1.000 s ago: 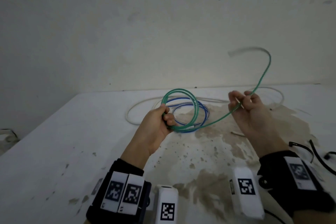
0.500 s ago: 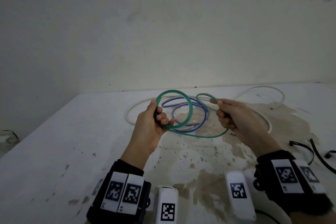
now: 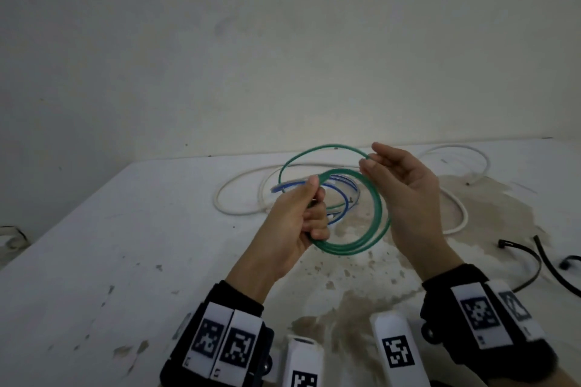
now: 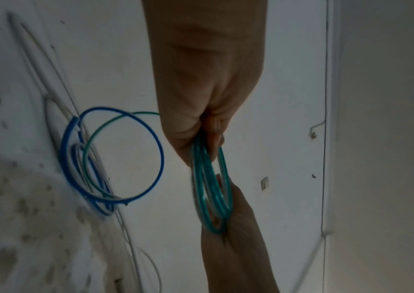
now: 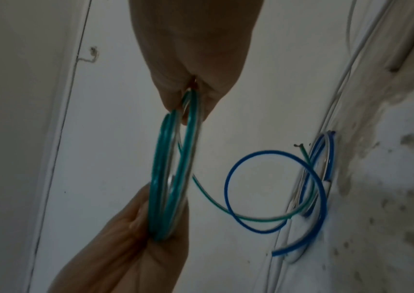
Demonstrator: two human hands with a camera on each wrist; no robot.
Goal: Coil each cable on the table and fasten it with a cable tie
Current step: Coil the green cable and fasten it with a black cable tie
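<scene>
Above the table [image 3: 132, 229], between your two hands, hangs the green cable [image 3: 375, 223], already wound into a few loops and clear of the surface; your left hand [image 3: 292, 226] has its fingers curled round the bundled turns at the near-left side of the ring, and your right hand [image 3: 405, 198] pinches the newest turn at the far-right side between thumb and fingertips, the other fingers loose. It looks light and springy rather than limp; the turns hold a round shape and want to fan apart, so I judge it will spring open if you slacken; keep the hold where all the turns cross, under your left fingers, and bring the tie there. The jacket looks smooth and may slide, so pinch across the bundle, not along it. The ring stands tilted, nearly upright, its flat face turned toward you and its widest line running from your left hand up to your right; one free end trails down toward the table behind it. Behind it lie a blue cable [image 3: 342, 198] in loose turns and a white cable [image 3: 456, 207] sprawled wide, both uncoiled; black cable ties [image 3: 528, 264] lie to your right.
</scene>
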